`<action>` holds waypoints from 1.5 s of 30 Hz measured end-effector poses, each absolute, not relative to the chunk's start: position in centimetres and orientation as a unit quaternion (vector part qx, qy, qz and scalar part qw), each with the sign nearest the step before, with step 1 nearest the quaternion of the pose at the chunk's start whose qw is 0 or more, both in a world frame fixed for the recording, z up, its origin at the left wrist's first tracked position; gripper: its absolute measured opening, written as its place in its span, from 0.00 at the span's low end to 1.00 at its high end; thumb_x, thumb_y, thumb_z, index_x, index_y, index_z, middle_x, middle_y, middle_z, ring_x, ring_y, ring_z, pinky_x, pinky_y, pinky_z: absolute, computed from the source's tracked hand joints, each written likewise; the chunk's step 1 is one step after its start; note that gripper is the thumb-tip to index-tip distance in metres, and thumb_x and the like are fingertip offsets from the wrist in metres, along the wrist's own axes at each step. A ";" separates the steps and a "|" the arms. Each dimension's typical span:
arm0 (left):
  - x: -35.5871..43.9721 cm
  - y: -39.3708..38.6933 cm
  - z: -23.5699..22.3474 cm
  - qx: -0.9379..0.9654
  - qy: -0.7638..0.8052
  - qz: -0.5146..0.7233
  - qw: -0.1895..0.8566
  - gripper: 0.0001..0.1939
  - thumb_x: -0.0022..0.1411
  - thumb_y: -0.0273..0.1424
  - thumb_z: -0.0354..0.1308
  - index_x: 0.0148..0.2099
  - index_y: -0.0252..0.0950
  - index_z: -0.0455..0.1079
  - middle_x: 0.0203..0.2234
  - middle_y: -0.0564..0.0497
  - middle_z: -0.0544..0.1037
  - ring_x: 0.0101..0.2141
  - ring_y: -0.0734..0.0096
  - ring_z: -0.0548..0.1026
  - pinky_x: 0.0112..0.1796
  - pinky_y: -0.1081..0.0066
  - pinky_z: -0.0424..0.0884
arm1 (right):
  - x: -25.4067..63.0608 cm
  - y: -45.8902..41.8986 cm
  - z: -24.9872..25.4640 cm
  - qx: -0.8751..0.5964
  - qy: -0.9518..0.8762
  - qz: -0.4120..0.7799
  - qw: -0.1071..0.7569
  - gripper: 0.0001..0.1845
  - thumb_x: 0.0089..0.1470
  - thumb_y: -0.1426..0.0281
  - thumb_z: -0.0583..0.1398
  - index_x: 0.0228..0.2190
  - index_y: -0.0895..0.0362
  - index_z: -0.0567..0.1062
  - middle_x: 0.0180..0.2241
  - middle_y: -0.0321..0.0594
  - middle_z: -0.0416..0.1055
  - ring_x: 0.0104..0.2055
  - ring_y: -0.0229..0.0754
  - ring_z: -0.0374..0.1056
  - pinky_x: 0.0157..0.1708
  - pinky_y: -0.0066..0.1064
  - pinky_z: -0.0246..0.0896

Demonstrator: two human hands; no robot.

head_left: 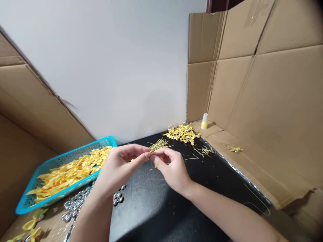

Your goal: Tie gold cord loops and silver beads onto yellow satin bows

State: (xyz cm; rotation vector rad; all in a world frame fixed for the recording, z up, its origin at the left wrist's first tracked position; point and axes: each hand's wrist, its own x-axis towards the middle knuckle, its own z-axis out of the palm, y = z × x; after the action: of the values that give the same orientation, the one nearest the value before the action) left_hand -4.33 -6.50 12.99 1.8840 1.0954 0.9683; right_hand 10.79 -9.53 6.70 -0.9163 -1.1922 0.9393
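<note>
Both hands meet over the black tabletop (156, 201). My left hand (123, 163) pinches the lower end of a bundle of thin gold cords (160, 144) between thumb and fingers, and the loose ends fan away from me. Right beside it, my right hand (174, 168) has its thumb and fingertips closed at the base of that bundle. What exactly its fingertips hold is hidden. A small yellow bit (155, 166) shows by the right thumb.
On the left a blue basket (26, 198) holds yellow ribbon pieces (73, 171). Silver beads (78, 201) lie beside it. Behind my hands are a pile of yellow bows (183, 133) and cord scraps (204, 151). A white-capped bottle (204, 121) stands near the cardboard wall (264, 101).
</note>
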 end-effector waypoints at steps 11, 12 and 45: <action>-4.3 -5.7 13.4 0.730 0.447 0.367 0.364 0.10 0.47 0.41 0.67 0.29 0.41 0.79 0.23 0.48 0.81 0.24 0.66 0.76 0.27 0.70 0.73 | 14.7 -8.7 8.5 -0.257 -0.660 0.488 0.510 0.12 0.53 0.66 0.57 0.27 0.55 0.79 0.29 0.37 0.70 0.32 0.38 0.64 0.37 0.34 0.60; -4.3 -5.7 13.4 0.730 0.448 0.369 0.362 0.10 0.47 0.41 0.67 0.29 0.41 0.79 0.23 0.49 0.81 0.24 0.66 0.76 0.27 0.69 0.73 | 14.8 -8.4 8.2 -0.267 -0.653 0.498 0.505 0.11 0.52 0.67 0.57 0.27 0.55 0.79 0.29 0.37 0.71 0.33 0.38 0.64 0.37 0.34 0.60; -5.7 -5.0 13.4 0.753 0.437 0.331 0.364 0.12 0.52 0.39 0.66 0.34 0.35 0.78 0.26 0.49 0.82 0.27 0.72 0.77 0.30 0.77 0.72 | 13.5 -5.0 6.5 -0.352 -0.615 0.445 0.548 0.10 0.48 0.65 0.64 0.31 0.59 0.76 0.27 0.35 0.70 0.26 0.34 0.60 0.28 0.28 0.57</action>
State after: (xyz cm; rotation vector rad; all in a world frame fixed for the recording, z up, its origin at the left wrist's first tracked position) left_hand -5.67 -5.04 13.35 1.9383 1.1241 0.8528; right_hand 13.47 -4.97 6.47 -0.8341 -1.4563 1.0542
